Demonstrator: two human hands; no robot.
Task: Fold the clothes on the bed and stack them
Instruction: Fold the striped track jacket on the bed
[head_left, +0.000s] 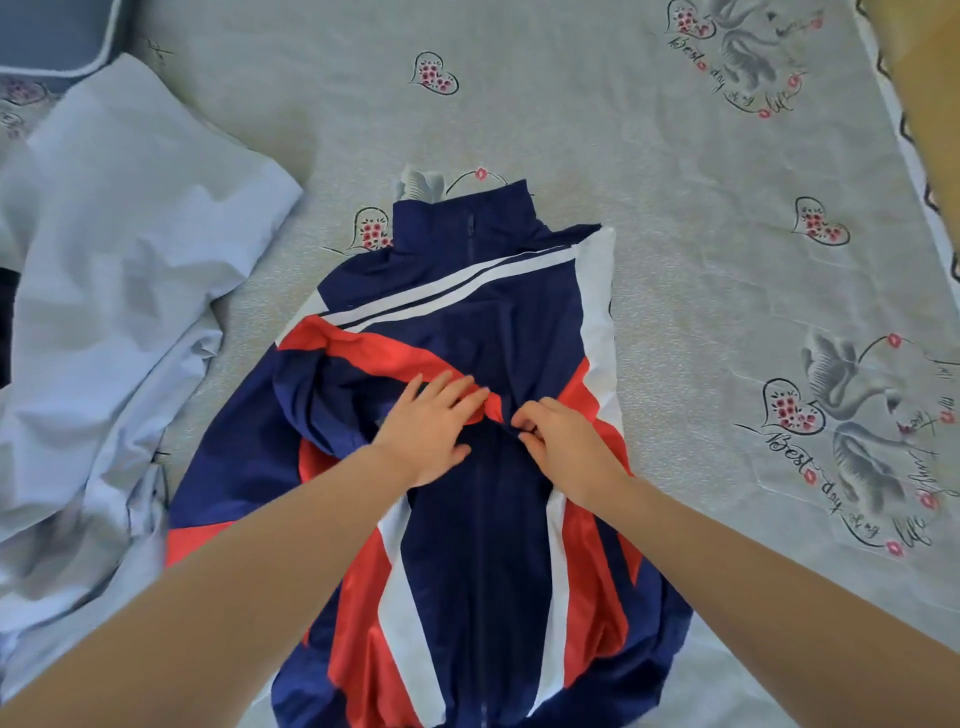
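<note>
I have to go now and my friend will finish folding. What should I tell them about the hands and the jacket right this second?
Left hand: flat, fingers straight, pressing the folded-in sleeve on the jacket.
Right hand: fingers curled, pinching fabric at the jacket's middle, near the zip.
Jacket: front up on the bed sheet, collar pointing away, zipped.
Done: sleeves seem folded across the chest.
Left: fold the body up, then stack it. The pale blue cloth on the left lies crumpled, not folded. No stack is visible yet.
</note>
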